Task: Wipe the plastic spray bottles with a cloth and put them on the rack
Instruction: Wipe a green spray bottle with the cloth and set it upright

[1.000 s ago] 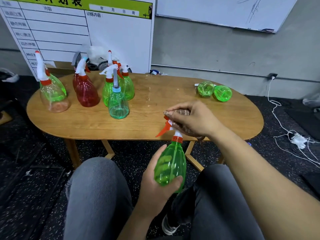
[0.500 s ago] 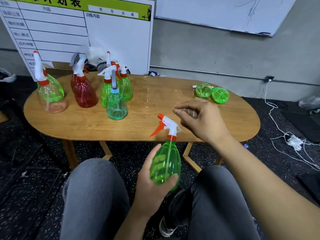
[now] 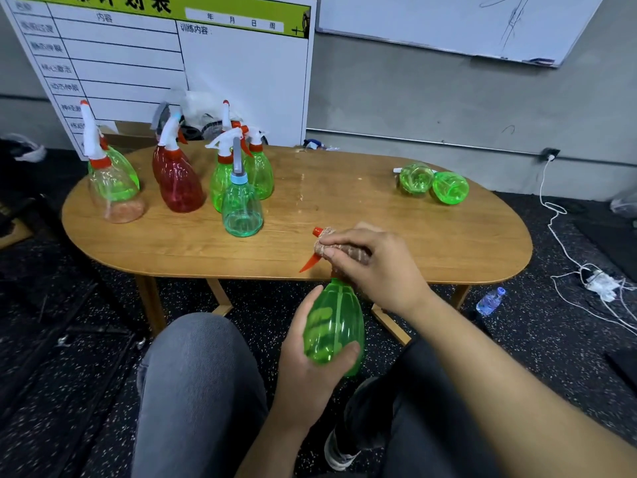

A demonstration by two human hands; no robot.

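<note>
Left hand (image 3: 306, 370) grasps the green bottle (image 3: 332, 327); right hand (image 3: 372, 267) clamps the cloth (image 3: 348, 251) over its sprayer (lower centre). Hard rubbing could twist it loose.

Even, soft indoor light from overhead leaves the wooden surface (image 3: 379, 215) bright and the speckled floor (image 3: 69, 374) dim, with only faint shadows under the bottles (image 3: 241, 208) and a pale sheen on the wood near its middle. The wide lens bows the frame, so the planning board (image 3: 172, 63) leans and the whiteboard (image 3: 448, 22) tilts toward the edges. Detail is slightly soft throughout, with compression smear on the far bottles and the nearest forearm (image 3: 499, 391) a little blurred.
</note>
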